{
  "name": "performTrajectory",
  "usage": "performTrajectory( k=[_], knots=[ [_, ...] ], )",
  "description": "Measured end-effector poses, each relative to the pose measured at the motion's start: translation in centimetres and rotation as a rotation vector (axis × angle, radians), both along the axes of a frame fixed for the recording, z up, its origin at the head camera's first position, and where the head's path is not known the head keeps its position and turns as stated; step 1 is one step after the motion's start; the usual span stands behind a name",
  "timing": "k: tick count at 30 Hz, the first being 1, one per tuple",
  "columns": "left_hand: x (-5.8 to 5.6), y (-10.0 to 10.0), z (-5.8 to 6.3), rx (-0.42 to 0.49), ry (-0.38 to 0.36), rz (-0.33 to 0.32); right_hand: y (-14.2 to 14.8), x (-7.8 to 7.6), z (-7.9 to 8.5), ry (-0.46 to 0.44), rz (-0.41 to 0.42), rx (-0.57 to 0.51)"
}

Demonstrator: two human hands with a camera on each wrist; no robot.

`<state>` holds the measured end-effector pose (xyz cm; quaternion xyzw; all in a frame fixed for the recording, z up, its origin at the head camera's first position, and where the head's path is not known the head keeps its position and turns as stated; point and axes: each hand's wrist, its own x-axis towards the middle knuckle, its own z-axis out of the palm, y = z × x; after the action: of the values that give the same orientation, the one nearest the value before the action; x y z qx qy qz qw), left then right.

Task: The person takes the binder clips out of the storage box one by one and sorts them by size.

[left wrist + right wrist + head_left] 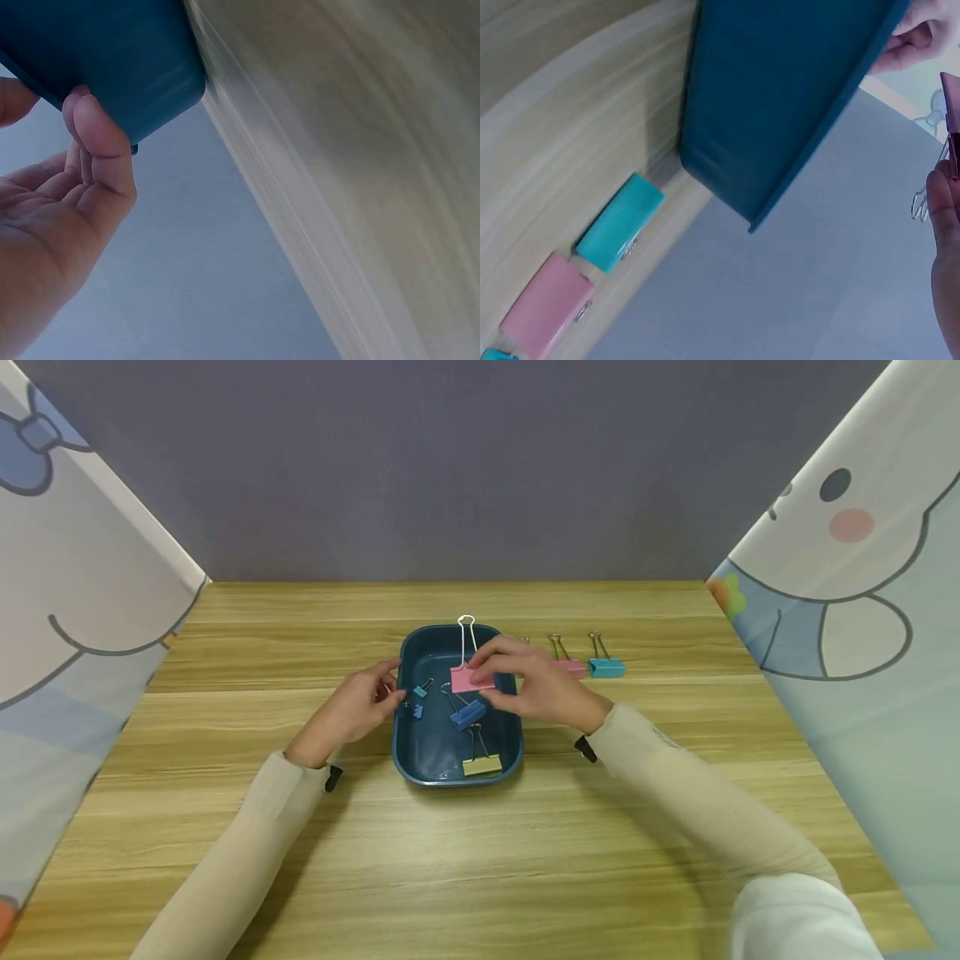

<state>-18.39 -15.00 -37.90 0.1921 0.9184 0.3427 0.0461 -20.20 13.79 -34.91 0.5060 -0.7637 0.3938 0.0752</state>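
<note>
My right hand (536, 681) pinches a large pink binder clip (463, 680) above the dark blue tray (459, 782). The clip's wire handles point toward the far side; in the right wrist view only part of the clip (952, 112) shows at the edge. At the tray's left rim, my left hand (358, 706) holds on with the thumb over the edge and curled fingers (105, 135) against the outer wall. Inside lie a blue binder clip (468, 715), a yellow one (482, 766), a small teal one (421, 692) and a small blue one (417, 712).
Right of the tray, a pink binder clip (572, 669) and a teal one (607, 668) stand in a row on the wooden table (300, 635). Another teal clip (620, 223) is nearest the tray, mostly behind my right hand in the head view. A grey wall (457, 477) stands behind.
</note>
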Motion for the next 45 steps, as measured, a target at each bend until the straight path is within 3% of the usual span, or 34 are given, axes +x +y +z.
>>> performTrajectory(
  k=[15, 26, 37, 45],
  knots=[
    [-0.1, -0.1, -0.1, -0.007, -0.001, -0.006, 3.1, 0.9, 0.3, 0.063, -0.115, -0.025],
    [-0.1, -0.3, -0.3, 0.014, 0.006, -0.011, 5.4, 2.4, -1.3, 0.041, -0.202, 0.021],
    [-0.1, -0.3, -0.3, 0.016, 0.004, -0.006, 7.4, 2.5, -2.0, 0.086, -0.211, 0.007],
    [-0.1, -0.3, -0.3, 0.013, 0.001, -0.003, 8.7, 2.3, -3.3, 0.045, -0.239, -0.003]
  ],
)
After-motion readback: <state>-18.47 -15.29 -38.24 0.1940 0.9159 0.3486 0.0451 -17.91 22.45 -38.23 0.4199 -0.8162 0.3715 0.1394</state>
